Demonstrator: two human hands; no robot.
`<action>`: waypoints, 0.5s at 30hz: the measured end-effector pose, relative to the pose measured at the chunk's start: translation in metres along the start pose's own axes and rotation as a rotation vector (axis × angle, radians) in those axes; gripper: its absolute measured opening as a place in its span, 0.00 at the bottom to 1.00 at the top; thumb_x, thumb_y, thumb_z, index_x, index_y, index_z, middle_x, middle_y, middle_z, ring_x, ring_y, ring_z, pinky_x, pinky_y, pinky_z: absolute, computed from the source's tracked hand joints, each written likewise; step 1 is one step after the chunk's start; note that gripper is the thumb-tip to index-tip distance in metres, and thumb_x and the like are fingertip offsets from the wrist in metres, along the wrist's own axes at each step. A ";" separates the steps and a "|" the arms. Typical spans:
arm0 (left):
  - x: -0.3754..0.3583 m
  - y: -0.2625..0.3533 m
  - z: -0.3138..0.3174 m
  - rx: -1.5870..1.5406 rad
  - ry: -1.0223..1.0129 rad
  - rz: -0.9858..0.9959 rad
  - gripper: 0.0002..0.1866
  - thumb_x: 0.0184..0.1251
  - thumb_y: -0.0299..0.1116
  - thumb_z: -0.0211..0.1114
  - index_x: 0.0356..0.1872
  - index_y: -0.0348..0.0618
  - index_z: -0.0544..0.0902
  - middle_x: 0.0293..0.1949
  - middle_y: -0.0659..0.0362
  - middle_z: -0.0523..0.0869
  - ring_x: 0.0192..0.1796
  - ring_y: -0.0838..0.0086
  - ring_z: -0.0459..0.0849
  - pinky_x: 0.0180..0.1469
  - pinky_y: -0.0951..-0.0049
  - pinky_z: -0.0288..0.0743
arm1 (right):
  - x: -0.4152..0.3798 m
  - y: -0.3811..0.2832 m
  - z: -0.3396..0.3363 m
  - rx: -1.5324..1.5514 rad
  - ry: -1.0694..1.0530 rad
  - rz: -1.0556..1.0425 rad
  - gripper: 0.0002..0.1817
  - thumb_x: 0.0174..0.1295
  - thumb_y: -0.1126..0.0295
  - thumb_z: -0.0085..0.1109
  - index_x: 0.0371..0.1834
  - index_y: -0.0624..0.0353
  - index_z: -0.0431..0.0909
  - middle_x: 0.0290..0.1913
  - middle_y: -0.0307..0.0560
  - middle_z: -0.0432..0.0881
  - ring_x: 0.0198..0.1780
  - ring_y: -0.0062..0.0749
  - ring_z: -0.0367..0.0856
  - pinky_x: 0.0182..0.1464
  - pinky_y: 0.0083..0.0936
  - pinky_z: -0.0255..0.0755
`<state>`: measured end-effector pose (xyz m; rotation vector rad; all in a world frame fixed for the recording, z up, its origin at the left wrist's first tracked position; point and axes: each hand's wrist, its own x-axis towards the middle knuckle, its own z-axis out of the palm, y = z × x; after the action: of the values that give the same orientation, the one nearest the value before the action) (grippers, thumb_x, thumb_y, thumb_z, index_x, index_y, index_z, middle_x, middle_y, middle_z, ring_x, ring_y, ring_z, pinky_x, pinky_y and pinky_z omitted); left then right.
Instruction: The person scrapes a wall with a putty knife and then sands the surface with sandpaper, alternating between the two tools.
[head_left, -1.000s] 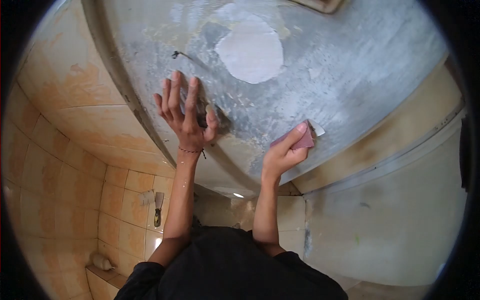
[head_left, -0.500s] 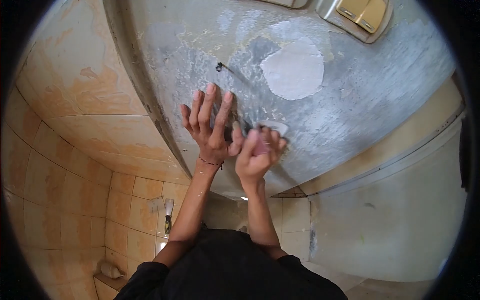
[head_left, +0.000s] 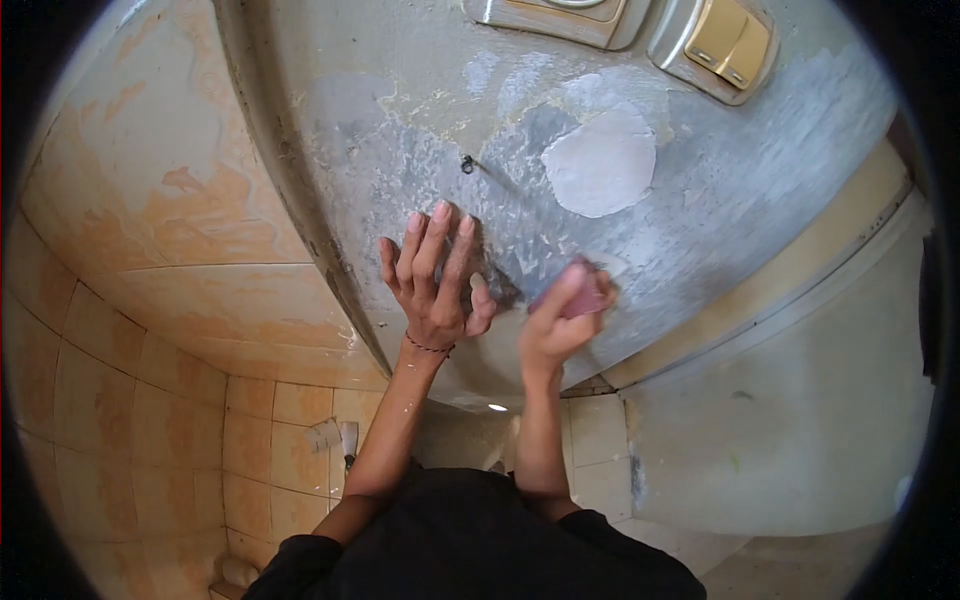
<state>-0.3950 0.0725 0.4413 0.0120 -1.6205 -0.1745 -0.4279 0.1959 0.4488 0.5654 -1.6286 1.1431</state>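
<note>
My left hand [head_left: 435, 283] lies against the patchy grey wall [head_left: 400, 180] with its fingers spread, and nothing shows in it. To its right, my right hand [head_left: 565, 318] is closed around a pinkish-purple pad [head_left: 583, 298], which is pressed to the wall and slightly blurred. Above the pad is a round white patch [head_left: 600, 162] on the wall. A small dark hook [head_left: 467, 164] sticks out above my left hand.
A socket plate [head_left: 560, 18] and a gold switch [head_left: 730, 42] are at the top. Orange-patterned tiles [head_left: 200, 210] cover the left wall. A scraper [head_left: 349, 440] lies low at the left, partly hidden by my left arm.
My right hand has moved right along the wall with the pad, away from my left hand. The view has shifted, so the switch and white patch appear lower. My left hand remains spread.
</note>
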 end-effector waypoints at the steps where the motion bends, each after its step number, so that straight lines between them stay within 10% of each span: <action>1: -0.001 -0.001 -0.001 -0.004 -0.009 -0.001 0.29 0.67 0.44 0.48 0.64 0.44 0.81 0.68 0.52 0.77 0.75 0.60 0.67 0.81 0.53 0.41 | 0.004 0.001 -0.005 0.038 0.017 0.103 0.10 0.70 0.71 0.55 0.32 0.65 0.79 0.30 0.52 0.78 0.32 0.47 0.73 0.40 0.38 0.59; 15: 0.013 -0.018 -0.016 0.064 0.064 -0.064 0.31 0.73 0.45 0.43 0.68 0.34 0.75 0.69 0.46 0.75 0.73 0.55 0.69 0.76 0.52 0.52 | 0.052 -0.054 0.020 0.006 -0.201 -0.268 0.06 0.67 0.72 0.61 0.33 0.60 0.75 0.32 0.46 0.77 0.33 0.39 0.72 0.40 0.36 0.58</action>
<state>-0.3812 0.0511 0.4523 0.1176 -1.5627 -0.1693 -0.4128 0.1630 0.5176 0.8978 -1.6591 0.9156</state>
